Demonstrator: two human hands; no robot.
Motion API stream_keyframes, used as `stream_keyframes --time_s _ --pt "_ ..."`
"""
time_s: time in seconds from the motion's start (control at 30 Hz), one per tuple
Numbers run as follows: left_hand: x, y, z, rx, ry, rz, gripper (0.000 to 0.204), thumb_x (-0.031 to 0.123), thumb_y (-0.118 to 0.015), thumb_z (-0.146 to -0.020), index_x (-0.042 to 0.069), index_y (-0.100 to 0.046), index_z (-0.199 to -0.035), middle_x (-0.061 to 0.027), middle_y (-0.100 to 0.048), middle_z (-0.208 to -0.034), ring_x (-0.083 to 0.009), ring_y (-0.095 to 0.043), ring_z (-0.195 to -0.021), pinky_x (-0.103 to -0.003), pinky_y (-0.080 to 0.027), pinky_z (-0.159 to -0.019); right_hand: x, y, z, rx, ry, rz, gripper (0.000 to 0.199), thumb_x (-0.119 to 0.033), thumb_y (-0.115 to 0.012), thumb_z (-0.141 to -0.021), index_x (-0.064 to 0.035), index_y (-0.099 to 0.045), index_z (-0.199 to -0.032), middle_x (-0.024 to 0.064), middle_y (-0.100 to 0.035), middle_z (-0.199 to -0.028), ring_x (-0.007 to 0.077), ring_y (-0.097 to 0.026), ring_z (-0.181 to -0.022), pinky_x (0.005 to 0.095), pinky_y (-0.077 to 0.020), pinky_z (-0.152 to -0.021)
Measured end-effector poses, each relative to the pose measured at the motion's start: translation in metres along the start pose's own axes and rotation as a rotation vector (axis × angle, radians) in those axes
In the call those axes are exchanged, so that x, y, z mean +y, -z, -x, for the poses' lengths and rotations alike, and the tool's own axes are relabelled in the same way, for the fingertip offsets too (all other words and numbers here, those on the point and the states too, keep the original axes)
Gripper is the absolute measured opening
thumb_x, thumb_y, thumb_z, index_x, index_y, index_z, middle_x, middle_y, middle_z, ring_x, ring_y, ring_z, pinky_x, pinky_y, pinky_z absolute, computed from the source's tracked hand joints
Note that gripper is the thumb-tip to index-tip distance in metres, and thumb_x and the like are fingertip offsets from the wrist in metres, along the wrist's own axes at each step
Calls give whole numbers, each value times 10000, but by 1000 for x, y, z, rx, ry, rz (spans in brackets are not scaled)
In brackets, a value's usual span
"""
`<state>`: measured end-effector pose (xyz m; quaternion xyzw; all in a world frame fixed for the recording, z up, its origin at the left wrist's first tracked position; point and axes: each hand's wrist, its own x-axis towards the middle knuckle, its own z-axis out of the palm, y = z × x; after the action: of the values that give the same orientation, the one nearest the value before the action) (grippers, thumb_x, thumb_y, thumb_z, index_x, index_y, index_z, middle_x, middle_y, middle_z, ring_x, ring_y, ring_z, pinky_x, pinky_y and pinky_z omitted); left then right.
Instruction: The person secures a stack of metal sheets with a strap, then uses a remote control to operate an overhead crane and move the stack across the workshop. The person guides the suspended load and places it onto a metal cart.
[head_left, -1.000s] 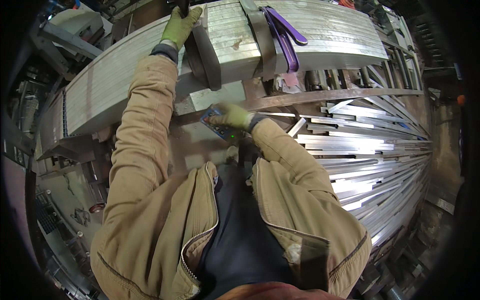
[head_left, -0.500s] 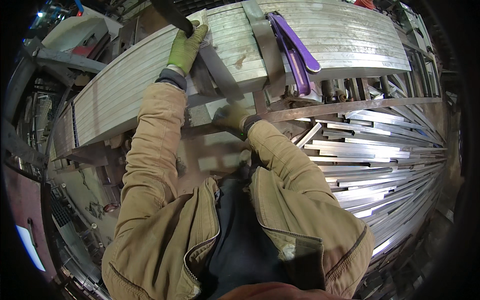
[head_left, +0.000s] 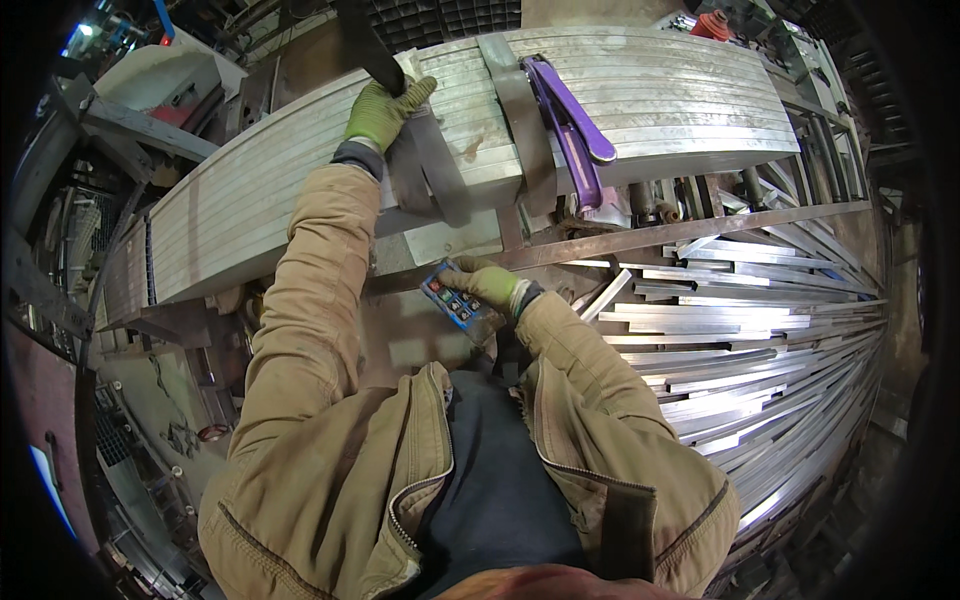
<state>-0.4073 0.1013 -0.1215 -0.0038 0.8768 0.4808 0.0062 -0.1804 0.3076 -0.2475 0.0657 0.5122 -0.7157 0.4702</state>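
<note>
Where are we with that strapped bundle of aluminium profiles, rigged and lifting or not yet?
Done: the purple sling and a grey strap are wrapped around the bundle of profiles. In hand: the left hand grips the dark strap on top of the bundle, and the right hand holds the blue button pendant. Whether the bundle has lifted cannot be told.

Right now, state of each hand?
Left hand: closed on the dark strap over the aluminium bundle.
Right hand: holding the blue button remote.

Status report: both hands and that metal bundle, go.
Left hand gripping dark strap atop aluminium bundle. Right hand holding blue button remote. Purple sling across bundle.
</note>
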Motion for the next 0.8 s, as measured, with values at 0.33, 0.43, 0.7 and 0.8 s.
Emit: stream_keyframes --time_s 0.33,0.43,0.7,0.8 --pt "3 42 22 -443 -139 6 768 322 -840 -901 62 -487 -1532 -83 -576 -1446 -191 -502 -1352 -342 -368 -1164 -16 2 59 -35 71 -109 403 -291 -736 -982 -21 -624 -1261 43 -730 -1012 97 -688 -795 279 -581 -711" --pt "-3 55 18 -534 -92 82 746 278 -816 -923 75 -467 -1550 -73 -547 -1477 -185 -479 -1372 -342 -347 -1181 -38 -4 71 -85 144 -109 435 -325 -723 -995 -43 -621 -1310 33 -723 -1097 98 -684 -900 274 -568 -792" --pt "-25 50 -2 -586 -120 258 570 56 -708 -953 71 -535 -1496 -1 -640 -1317 -125 -564 -1209 -297 -427 -1098 -121 -20 52 -107 406 154 592 -341 -770 -945 -6 -579 -1395 131 -539 -1476 176 -590 -1240 309 -468 -1048" --pt "-23 47 -3 -477 -100 272 392 98 -665 -1012 24 -605 -1391 -14 -675 -1244 -123 -597 -1146 -285 -468 -1043 -147 -23 37 -66 509 191 625 -343 -780 -939 5 -572 -1415 151 -355 -1643 209 -531 -1336 331 -432 -1103"
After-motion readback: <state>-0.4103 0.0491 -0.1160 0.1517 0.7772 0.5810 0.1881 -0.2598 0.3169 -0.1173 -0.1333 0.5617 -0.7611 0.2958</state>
